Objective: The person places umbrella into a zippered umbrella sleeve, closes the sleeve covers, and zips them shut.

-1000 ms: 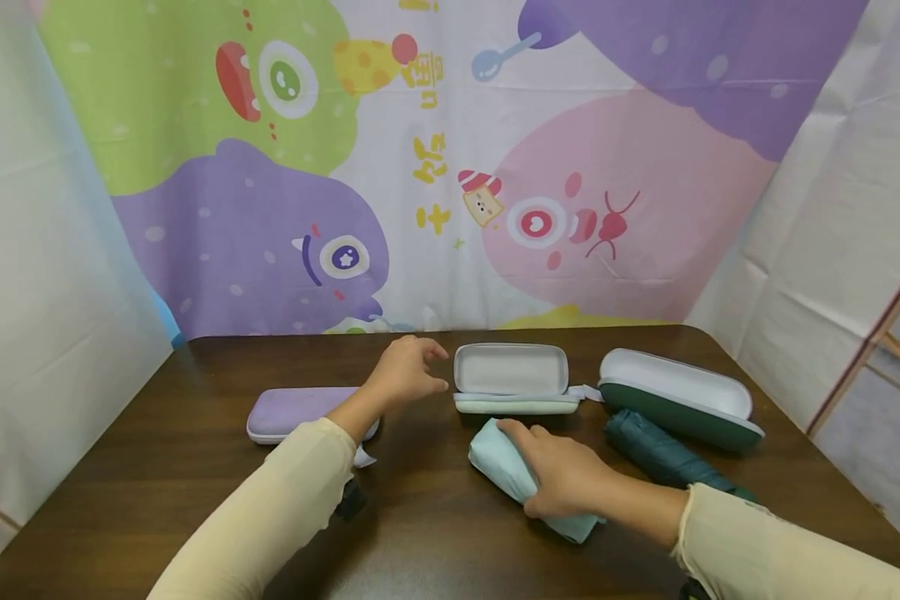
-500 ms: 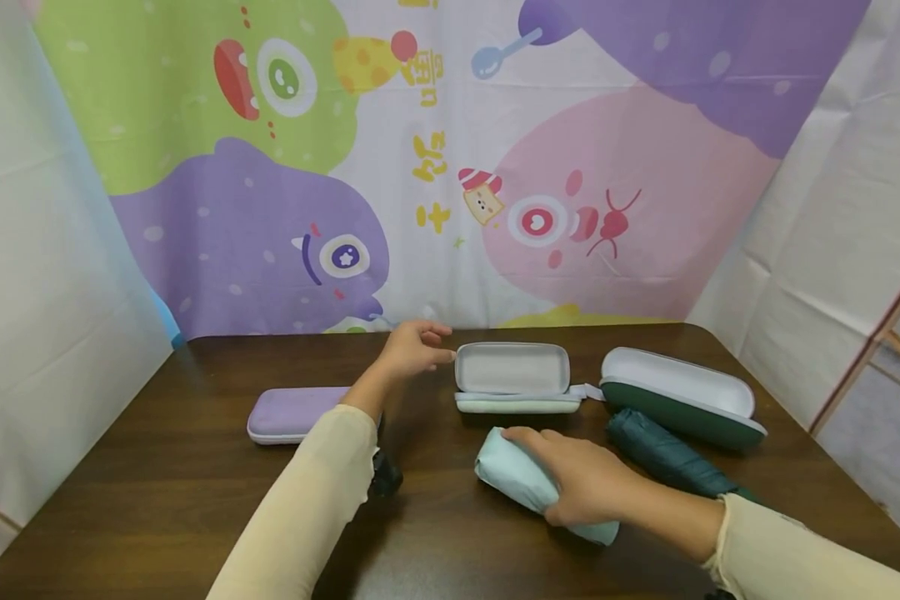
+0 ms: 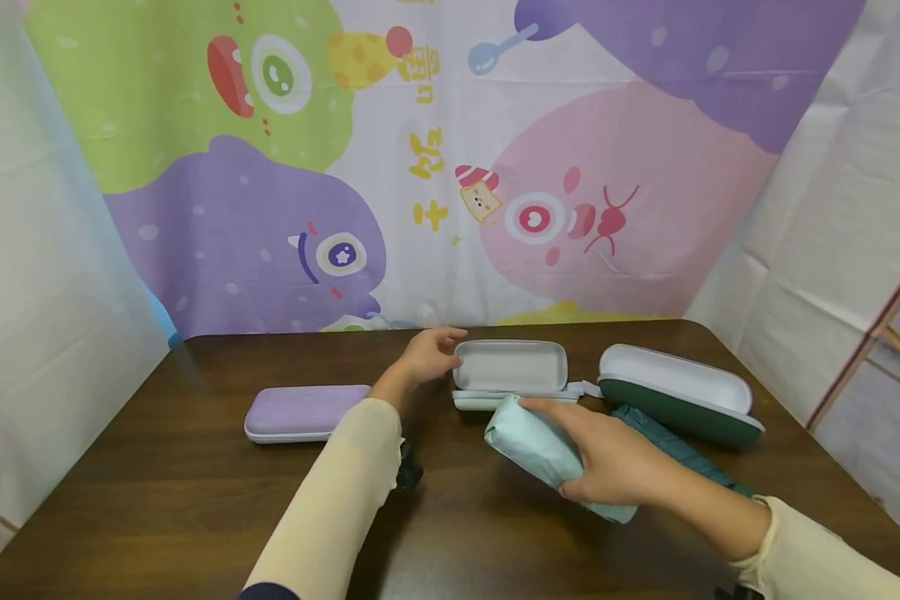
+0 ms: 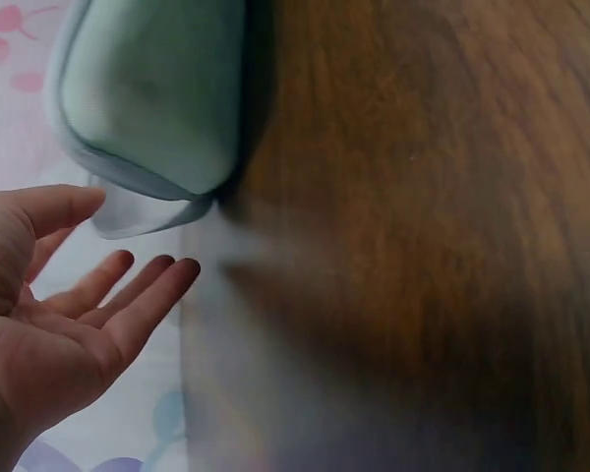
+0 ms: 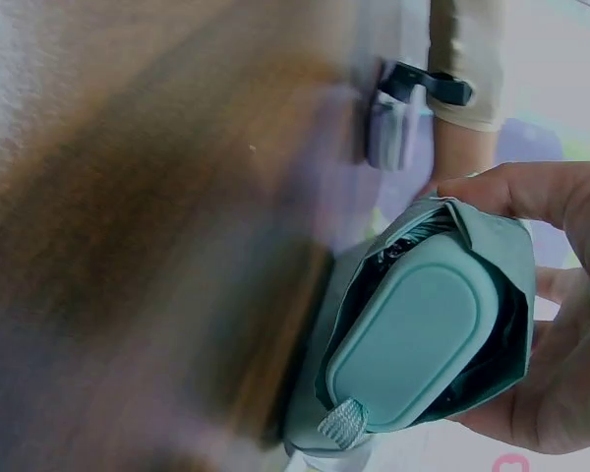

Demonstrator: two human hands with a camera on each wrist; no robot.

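My right hand (image 3: 618, 454) grips a folded umbrella (image 3: 532, 446) in a pale mint sleeve, tilted and seemingly just above the table. Its oval handle end (image 5: 418, 329) with a short wrist strap (image 5: 344, 423) shows in the right wrist view. Behind it lies a mint hard case (image 3: 510, 367) with its lid raised and a grey inside. My left hand (image 3: 429, 357) is at the left edge of that lid, fingers loosely spread and holding nothing. In the left wrist view the thumb is close to the case's rim (image 4: 128, 175); whether it touches cannot be told.
A closed purple case (image 3: 300, 412) lies to the left on the brown table (image 3: 157, 508). At the right stand an open dark green case (image 3: 682, 408) with a pale inside and a dark teal folded umbrella (image 3: 667, 442) before it. A cartoon curtain (image 3: 435, 275) hangs behind the table.
My left hand has moved right, up to the mint case's lid. The mint umbrella has shifted right and risen in my right hand. The cases have stayed put.
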